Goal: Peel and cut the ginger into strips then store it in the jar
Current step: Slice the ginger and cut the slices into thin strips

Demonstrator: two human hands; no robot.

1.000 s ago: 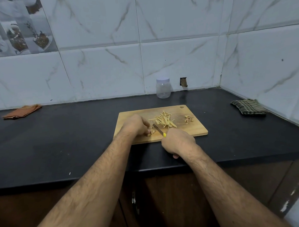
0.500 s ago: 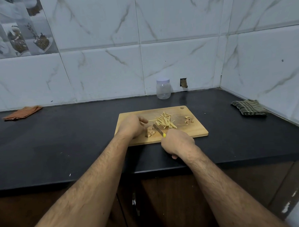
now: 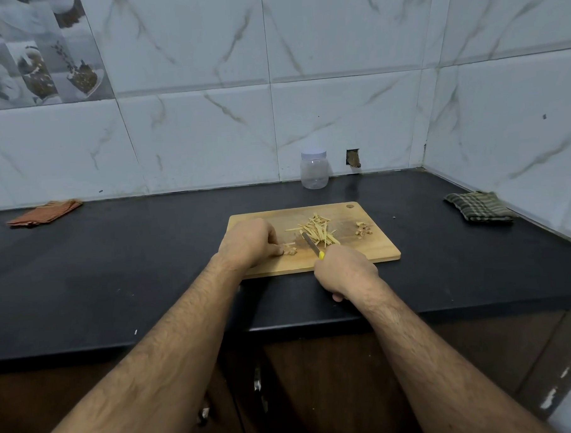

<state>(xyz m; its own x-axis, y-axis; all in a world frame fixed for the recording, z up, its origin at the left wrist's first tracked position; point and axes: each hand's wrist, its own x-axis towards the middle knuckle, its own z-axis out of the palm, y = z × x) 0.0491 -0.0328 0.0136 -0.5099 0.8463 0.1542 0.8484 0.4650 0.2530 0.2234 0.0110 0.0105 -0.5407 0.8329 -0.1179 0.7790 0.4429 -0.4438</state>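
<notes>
- My left hand (image 3: 250, 242) pinches the ginger piece (image 3: 290, 249) on the cutting board (image 3: 370, 250).
- My right hand (image 3: 345, 272) grips the knife (image 3: 312, 245) beside the ginger strips (image 3: 317, 232).
- The jar (image 3: 314, 170) stands shut by the wall.

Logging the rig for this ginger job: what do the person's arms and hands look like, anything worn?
Both forearms are bare and hairy, with no sleeves in view. The left hand and right hand wear no gloves; no watch, ring or wristband shows.
</notes>
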